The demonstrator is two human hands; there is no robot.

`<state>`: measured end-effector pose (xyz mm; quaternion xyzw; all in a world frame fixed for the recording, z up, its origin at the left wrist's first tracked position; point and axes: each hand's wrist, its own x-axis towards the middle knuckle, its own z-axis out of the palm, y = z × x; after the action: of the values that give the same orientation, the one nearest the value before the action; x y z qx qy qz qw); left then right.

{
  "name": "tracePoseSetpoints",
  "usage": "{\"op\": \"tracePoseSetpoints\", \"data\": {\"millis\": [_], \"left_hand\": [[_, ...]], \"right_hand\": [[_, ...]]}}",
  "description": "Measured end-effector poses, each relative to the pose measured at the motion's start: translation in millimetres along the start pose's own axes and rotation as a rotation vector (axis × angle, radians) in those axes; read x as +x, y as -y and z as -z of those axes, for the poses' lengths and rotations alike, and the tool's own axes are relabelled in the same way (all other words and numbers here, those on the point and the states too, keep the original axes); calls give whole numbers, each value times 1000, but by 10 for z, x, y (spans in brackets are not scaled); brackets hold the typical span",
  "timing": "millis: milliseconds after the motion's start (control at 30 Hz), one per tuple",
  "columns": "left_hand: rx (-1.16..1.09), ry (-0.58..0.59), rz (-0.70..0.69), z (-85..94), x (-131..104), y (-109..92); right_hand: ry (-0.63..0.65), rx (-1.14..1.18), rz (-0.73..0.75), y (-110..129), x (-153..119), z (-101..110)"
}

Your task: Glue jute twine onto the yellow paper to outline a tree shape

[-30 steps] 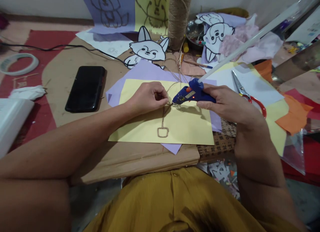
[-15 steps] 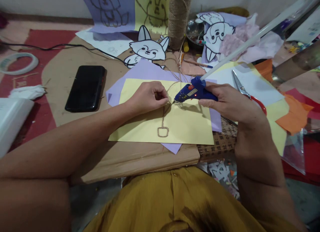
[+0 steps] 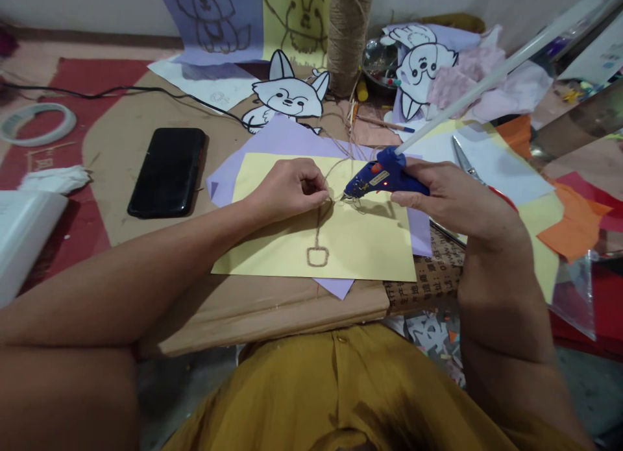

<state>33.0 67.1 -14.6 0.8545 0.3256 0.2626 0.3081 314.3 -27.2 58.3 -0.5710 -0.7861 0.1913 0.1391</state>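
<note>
My left hand point(image 3: 294, 188) pinches a thin brown twine point(image 3: 335, 170) just above a yellow sheet of paper point(image 3: 374, 256). Below it on the sheet, twine forms a small rounded square point(image 3: 318, 257) with a straight line running up towards my fingers. In my right hand point(image 3: 450, 195) is a blue hot glue gun point(image 3: 377, 176), a long white glue stick point(image 3: 452, 97) rising from its back and a small red light showing. Its nozzle points left, a short way from my left fingertips, close over the paper. Purple paper point(image 3: 272, 139) lies beneath the yellow sheet.
A black phone point(image 3: 167, 172) lies left, a roll of tape point(image 3: 37, 124) beyond it. Behind stand a twine spool point(image 3: 348, 36) and a paper fox cutout point(image 3: 289, 94). Scissors point(image 3: 470, 159) and orange scraps point(image 3: 574, 220) lie right. A black cable point(image 3: 160, 89) crosses the table.
My right hand has drawn the glue gun slightly to the right, its nozzle now farther from my left fingers. My left hand stays in place on the twine.
</note>
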Motion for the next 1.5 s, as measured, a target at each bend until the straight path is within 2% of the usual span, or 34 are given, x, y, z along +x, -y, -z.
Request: {"op": "tracePoseSetpoints", "data": {"millis": [467, 733, 1067, 1200, 1300, 1400, 1500], "left_hand": [[-15, -8, -29, -1, -7, 39], [-19, -8, -32, -8, -9, 35], [2, -12, -19, -6, -4, 17], [-12, -1, -9, -3, -3, 20], [-24, -1, 2, -6, 0, 16], [-30, -2, 9, -12, 2, 6], [-49, 2, 17, -15, 1, 0]], "right_hand": [[26, 0, -6, -1, -43, 43], [32, 41, 54, -9, -16, 6], [-27, 84, 46, -73, 6, -40], [-60, 163, 21, -156, -4, 29], [-65, 307, 25, -206, -28, 68], [-162, 539, -30, -236, -40, 52], [-398, 783, -172, -256, 17, 15]]}}
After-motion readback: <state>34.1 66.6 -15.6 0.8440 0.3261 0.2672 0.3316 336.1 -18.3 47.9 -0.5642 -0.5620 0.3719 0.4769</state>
